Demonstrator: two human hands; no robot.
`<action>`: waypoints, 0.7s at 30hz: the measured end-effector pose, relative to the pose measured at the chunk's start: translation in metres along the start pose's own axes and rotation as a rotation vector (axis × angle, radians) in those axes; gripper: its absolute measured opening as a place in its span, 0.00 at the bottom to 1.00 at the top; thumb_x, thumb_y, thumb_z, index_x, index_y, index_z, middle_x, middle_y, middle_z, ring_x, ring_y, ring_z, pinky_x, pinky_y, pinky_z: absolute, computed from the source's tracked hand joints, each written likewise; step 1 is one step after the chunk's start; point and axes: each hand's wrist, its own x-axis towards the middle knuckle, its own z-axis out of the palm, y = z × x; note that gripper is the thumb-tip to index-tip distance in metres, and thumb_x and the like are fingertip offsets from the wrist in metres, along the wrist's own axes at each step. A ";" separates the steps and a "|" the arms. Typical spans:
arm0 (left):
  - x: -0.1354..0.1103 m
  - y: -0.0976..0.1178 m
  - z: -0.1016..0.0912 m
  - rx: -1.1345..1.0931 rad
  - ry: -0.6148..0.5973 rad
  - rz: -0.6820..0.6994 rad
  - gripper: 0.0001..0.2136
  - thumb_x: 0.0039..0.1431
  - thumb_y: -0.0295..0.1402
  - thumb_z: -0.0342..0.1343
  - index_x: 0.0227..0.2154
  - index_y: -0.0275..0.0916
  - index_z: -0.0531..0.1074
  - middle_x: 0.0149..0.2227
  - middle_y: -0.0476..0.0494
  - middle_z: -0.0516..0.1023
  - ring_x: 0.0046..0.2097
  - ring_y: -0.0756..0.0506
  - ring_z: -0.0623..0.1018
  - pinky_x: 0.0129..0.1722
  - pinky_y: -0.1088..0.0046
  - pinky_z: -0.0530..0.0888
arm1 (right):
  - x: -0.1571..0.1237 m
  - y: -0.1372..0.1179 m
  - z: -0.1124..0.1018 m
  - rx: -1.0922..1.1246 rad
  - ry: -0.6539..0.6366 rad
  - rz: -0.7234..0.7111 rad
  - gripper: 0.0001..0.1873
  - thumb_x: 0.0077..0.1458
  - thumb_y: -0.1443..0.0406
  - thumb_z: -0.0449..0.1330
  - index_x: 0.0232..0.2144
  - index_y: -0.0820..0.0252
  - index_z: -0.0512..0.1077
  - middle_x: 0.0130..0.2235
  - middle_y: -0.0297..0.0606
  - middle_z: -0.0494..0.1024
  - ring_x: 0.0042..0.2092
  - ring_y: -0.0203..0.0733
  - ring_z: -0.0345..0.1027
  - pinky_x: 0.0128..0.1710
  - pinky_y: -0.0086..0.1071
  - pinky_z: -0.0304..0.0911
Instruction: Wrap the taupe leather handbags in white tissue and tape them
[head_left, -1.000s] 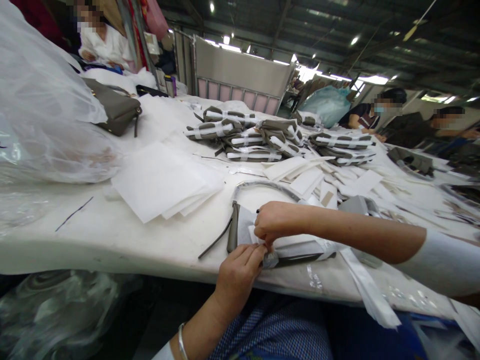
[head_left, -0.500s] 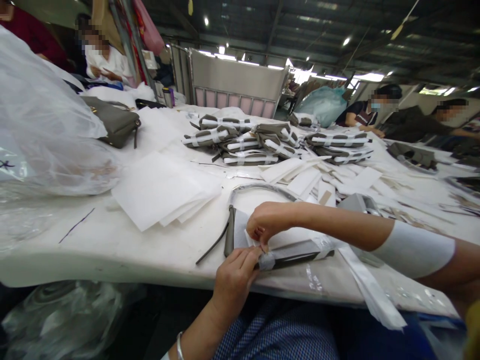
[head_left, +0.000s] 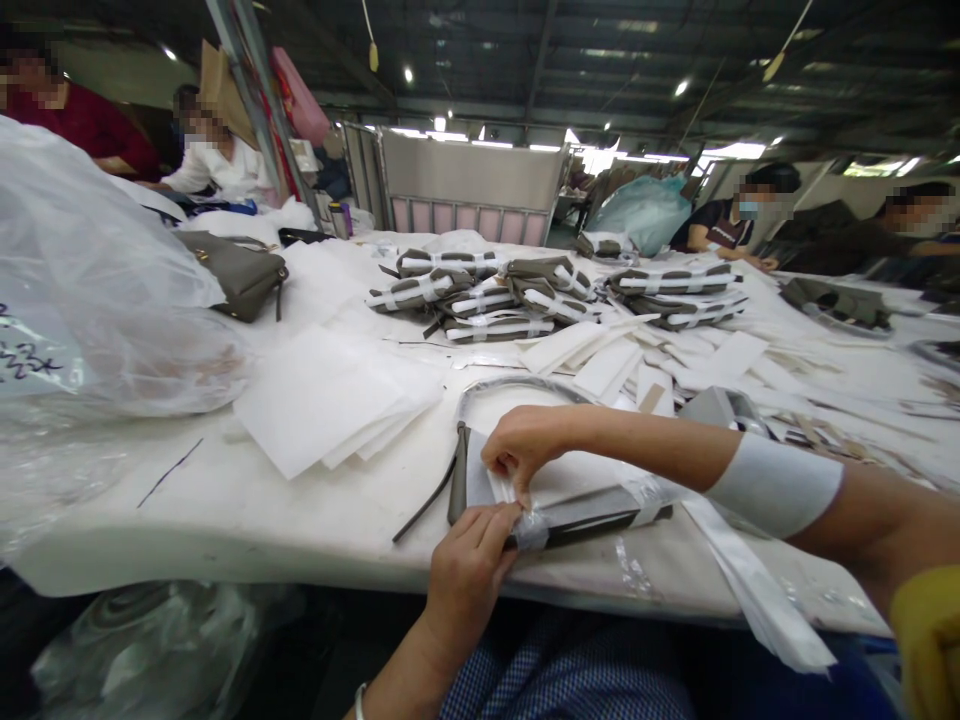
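A grey-brown handbag lies flat at the table's front edge, its arched handle wrapped in clear film and pointing away from me. White sheeting covers much of its upper face. My left hand is closed on the bag's near edge, thumb and fingers together. Just above it, my right hand reaches in from the right with fingers pinched on a thin white wrapping strip; the fingertips partly hide it. Translucent wrap goes round the near edge beside my left fingers. A thin dark strap sticks out leftward.
Stacked white sheets lie left of the bag. Several wrapped bags are piled behind, near loose white strips. A tape dispenser stands beyond my right forearm. A large plastic bag fills the left. Co-workers sit farther back.
My right hand has shifted slightly left, and more of the white strip shows beneath its fingers. My left hand keeps its hold at the near edge. The view has tilted a little.
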 end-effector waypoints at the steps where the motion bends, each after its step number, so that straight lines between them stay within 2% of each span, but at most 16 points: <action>1: 0.000 0.000 0.000 0.004 0.003 0.002 0.27 0.51 0.14 0.58 0.52 0.40 0.67 0.44 0.45 0.80 0.46 0.42 0.78 0.46 0.65 0.79 | 0.001 0.004 0.001 0.016 0.014 0.010 0.21 0.42 0.50 0.72 0.31 0.57 0.74 0.28 0.28 0.76 0.28 0.34 0.64 0.28 0.28 0.48; 7: -0.002 -0.002 0.003 0.024 -0.016 -0.018 0.30 0.48 0.13 0.61 0.54 0.40 0.66 0.45 0.45 0.79 0.46 0.42 0.77 0.46 0.64 0.79 | 0.003 0.024 0.018 0.255 0.139 0.020 0.20 0.43 0.55 0.72 0.32 0.61 0.72 0.28 0.28 0.73 0.28 0.33 0.63 0.29 0.26 0.54; 10: 0.000 0.000 0.001 0.025 -0.008 -0.011 0.28 0.50 0.13 0.60 0.53 0.41 0.67 0.45 0.45 0.79 0.46 0.42 0.77 0.47 0.65 0.79 | -0.006 0.024 0.020 0.334 0.246 0.082 0.15 0.49 0.60 0.69 0.35 0.63 0.73 0.30 0.32 0.75 0.31 0.35 0.67 0.32 0.27 0.60; 12: 0.001 0.001 0.000 0.023 -0.005 -0.009 0.26 0.53 0.14 0.58 0.53 0.41 0.68 0.45 0.45 0.79 0.47 0.43 0.77 0.48 0.65 0.78 | -0.018 0.018 0.020 0.281 0.406 0.175 0.12 0.54 0.62 0.65 0.40 0.63 0.74 0.36 0.39 0.78 0.38 0.40 0.71 0.41 0.31 0.64; 14: 0.000 0.003 -0.001 0.029 -0.007 0.007 0.23 0.56 0.16 0.57 0.54 0.40 0.68 0.47 0.44 0.79 0.48 0.43 0.77 0.49 0.65 0.78 | -0.029 0.009 0.023 0.207 0.536 0.233 0.18 0.56 0.60 0.63 0.48 0.62 0.73 0.49 0.45 0.77 0.51 0.47 0.70 0.52 0.37 0.61; 16: -0.001 0.004 0.000 0.049 0.003 0.039 0.20 0.60 0.19 0.55 0.54 0.41 0.69 0.48 0.43 0.78 0.49 0.43 0.77 0.50 0.65 0.77 | -0.038 -0.001 0.031 0.191 0.517 0.240 0.33 0.55 0.54 0.64 0.59 0.59 0.66 0.61 0.48 0.68 0.62 0.52 0.60 0.61 0.42 0.54; 18: -0.003 0.004 0.002 0.078 0.047 0.088 0.19 0.63 0.21 0.53 0.54 0.43 0.70 0.49 0.42 0.78 0.50 0.43 0.77 0.51 0.65 0.77 | -0.040 -0.008 0.043 0.208 0.425 0.268 0.43 0.54 0.48 0.63 0.65 0.60 0.58 0.66 0.49 0.59 0.66 0.55 0.53 0.65 0.45 0.48; 21: -0.007 0.002 0.007 0.106 0.121 0.151 0.19 0.65 0.22 0.52 0.56 0.44 0.70 0.50 0.42 0.77 0.51 0.44 0.76 0.52 0.63 0.76 | -0.034 -0.010 0.057 0.202 0.381 0.378 0.44 0.56 0.44 0.58 0.67 0.61 0.56 0.65 0.50 0.63 0.64 0.58 0.56 0.64 0.48 0.47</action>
